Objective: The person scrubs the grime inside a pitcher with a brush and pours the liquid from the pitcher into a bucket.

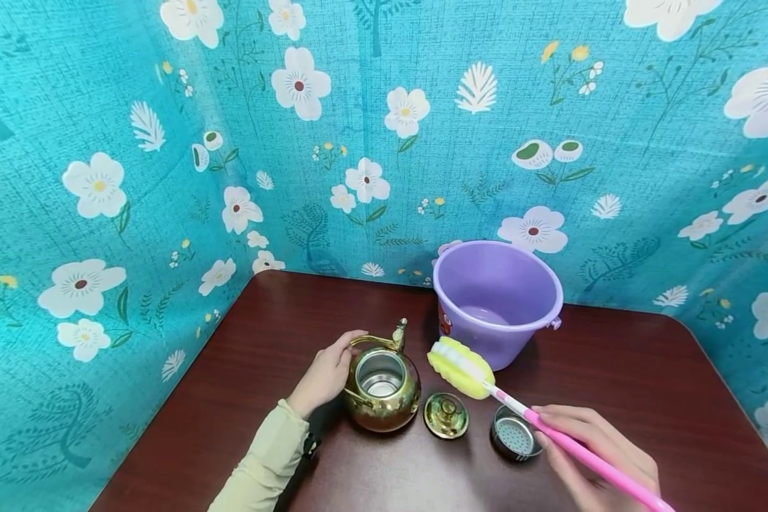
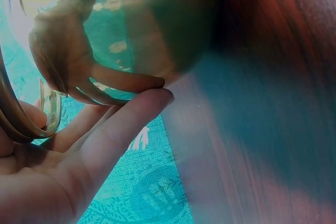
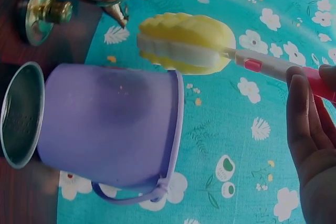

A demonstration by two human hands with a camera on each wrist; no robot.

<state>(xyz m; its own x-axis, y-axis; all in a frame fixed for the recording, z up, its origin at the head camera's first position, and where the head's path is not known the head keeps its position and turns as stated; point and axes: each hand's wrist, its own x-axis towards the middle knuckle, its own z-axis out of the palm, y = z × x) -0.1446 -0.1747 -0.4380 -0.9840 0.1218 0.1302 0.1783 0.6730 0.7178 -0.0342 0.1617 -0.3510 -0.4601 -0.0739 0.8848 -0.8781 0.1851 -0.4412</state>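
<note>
A shiny gold teapot (image 1: pixel 384 414) stands lidless on the table, its steel inside showing. My left hand (image 1: pixel 328 371) holds it at the left, by the handle (image 2: pixel 50 121), with one finger stretched along the pot's rounded side. Between the fingers and thumb of my right hand (image 1: pixel 598 451) is the pink handle of a sponge bottle brush (image 3: pixel 184 43). Its yellow and white head is raised right of the teapot, overlapping the bucket's lower wall in the head view. The teapot lid (image 1: pixel 446 416) and a round metal strainer (image 1: pixel 515 435) lie between the hands.
A purple bucket (image 1: pixel 486 340) stands behind the brush head, toward the back of the dark reddish-brown table (image 1: pixel 320 313). A turquoise flowered cloth (image 1: pixel 358 142) hangs along the back and sides.
</note>
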